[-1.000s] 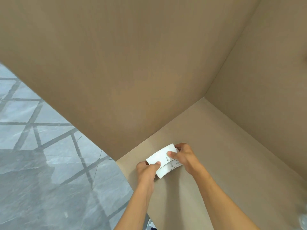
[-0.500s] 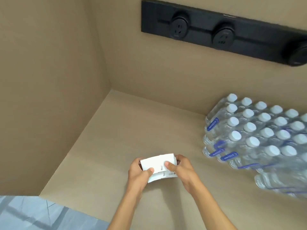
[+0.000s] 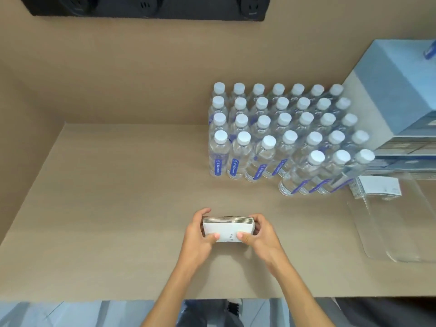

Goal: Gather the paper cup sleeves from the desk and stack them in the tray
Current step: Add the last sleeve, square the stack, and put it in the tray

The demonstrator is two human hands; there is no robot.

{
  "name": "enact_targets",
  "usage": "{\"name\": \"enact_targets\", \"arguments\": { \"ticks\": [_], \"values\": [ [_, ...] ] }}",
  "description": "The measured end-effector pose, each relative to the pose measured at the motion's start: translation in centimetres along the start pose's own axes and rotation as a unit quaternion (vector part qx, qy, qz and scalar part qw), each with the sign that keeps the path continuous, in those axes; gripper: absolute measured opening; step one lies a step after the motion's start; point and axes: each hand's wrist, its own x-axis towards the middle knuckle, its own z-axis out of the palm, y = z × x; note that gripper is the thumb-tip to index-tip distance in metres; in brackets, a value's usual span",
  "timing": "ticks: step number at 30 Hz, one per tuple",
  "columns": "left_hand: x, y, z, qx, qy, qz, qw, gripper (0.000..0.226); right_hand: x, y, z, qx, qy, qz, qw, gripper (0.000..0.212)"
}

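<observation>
Both hands (image 3: 227,234) clasp sleeves (image 3: 227,228); bottles (image 3: 283,135) beyond, perhaps tray (image 3: 396,232) rightward.

Both forearms (image 3: 169,296) are bare, no sleeves visible. Dark trousers (image 3: 203,312) and a dark shoe (image 3: 233,308) at 6 o'clock.

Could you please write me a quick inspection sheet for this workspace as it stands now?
Surface: tan desk, mostly bare on the left.
Job's things: sleeve stack held above the desk; clear tray at right, more sleeves at its far end.
Clutter: water bottles in rows; blue boxes beside them.
Grippers: left hand and right hand clamp the stack's ends.
Cables: nothing seen.
Surroundings: black socket strip on the back panel; grey floor below.
</observation>
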Motion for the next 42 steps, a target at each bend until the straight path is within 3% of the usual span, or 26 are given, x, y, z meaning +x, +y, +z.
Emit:
{"name": "enact_targets", "arguments": {
  "ticks": [8,17,21,24,28,31,42],
  "values": [
    [-1.0,-1.7,2.3,0.030,0.020,0.093,0.995,0.080,-0.6,2.9,-1.1,-0.043,0.025,-0.064,0.997,0.049],
    [-1.9,-4.0,3.6,0.047,0.054,0.173,0.982,0.071,-0.6,4.6,-0.3,-0.071,0.023,-0.100,0.992,0.060],
    [-2.1,-4.5,4.8,0.043,0.040,0.164,0.985,0.073,-0.9,5.2,0.6,-0.067,0.006,-0.104,0.992,0.073],
    [-2.4,-5.0,5.7,0.034,0.028,0.144,0.989,0.059,-1.0,5.5,1.2,-0.027,0.031,-0.100,0.994,0.060],
    [-2.2,-4.8,6.1,-0.021,0.083,0.125,0.988,0.031,-0.2,5.8,2.8,0.019,0.142,-0.127,0.981,0.015],
    [-1.5,-4.5,6.6,-0.060,0.127,0.114,0.984,0.016,0.4,6.2,3.7,0.032,0.185,-0.131,0.973,0.017],
    [0.3,-3.3,6.8,-0.048,0.137,0.110,0.983,0.027,1.9,5.5,3.9,0.016,0.199,-0.146,0.969,0.023]
  ]
}}
